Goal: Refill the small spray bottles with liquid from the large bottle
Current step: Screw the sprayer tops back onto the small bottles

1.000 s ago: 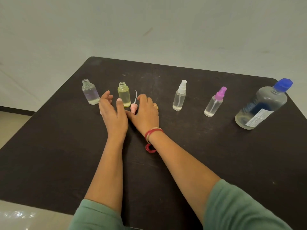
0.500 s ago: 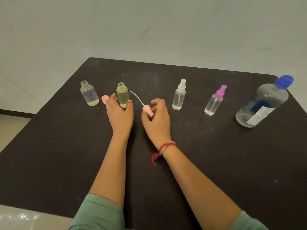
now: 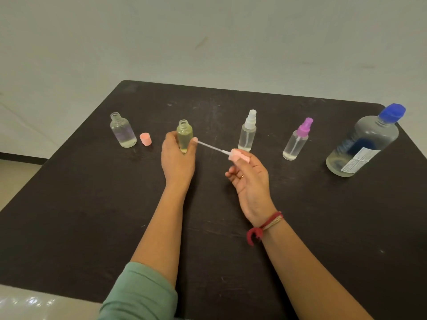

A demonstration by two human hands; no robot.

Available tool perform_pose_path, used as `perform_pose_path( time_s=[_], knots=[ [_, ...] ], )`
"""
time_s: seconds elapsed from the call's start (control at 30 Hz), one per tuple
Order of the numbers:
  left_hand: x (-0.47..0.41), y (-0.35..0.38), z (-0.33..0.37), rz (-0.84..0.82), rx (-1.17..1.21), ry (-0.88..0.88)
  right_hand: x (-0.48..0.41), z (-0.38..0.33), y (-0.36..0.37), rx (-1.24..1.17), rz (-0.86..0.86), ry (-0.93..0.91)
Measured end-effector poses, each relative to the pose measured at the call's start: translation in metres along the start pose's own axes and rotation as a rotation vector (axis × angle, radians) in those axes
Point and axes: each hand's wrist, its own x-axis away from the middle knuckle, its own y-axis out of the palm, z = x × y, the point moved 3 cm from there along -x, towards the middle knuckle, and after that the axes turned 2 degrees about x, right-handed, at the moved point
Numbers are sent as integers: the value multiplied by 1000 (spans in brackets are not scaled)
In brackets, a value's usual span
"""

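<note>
Head view: a dark, matte, scuffed table [image 3: 92, 227] with rounded corners carries all items. The large bottle [image 3: 365, 144], clear plastic with a blue faceted cap and a white label, stands far to the right of both grips and holds a shallow layer of clear liquid.

The left hand [image 3: 176, 160] wraps its curled fingers and thumb round the yellow-tinted bottle [image 3: 184, 135], an upright open-necked cylinder roughly three-quarters full of pale yellow liquid. The right hand [image 3: 250, 179] pinches the pink spray pump [image 3: 239, 155] between its fingertips, clear of the table; the thin translucent dip tube [image 3: 210, 147] points left, and its tip reaches the left grip.

Beyond the right grip stands the white-capped spray bottle [image 3: 247, 135]; to its right is the purple-capped spray bottle [image 3: 297, 144]. Each holds a little clear liquid. Left of the left grip stands the clear open bottle [image 3: 122, 132], with liquid at its base, and the pink cap [image 3: 145, 139] lies just beside it.

Compared with half a second ago, the left fingertips have left the pink cap and the pump has moved right.
</note>
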Motion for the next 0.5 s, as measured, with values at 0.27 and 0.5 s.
perform_pose_path(
  time_s=[0.27,0.5],
  knots=[
    [43,16,16,-214,13,76,-7,-22,-15,-224,63,9],
    [71,34,31,-402,-42,169,-8,-63,-39,44,155,-391]
  ],
)
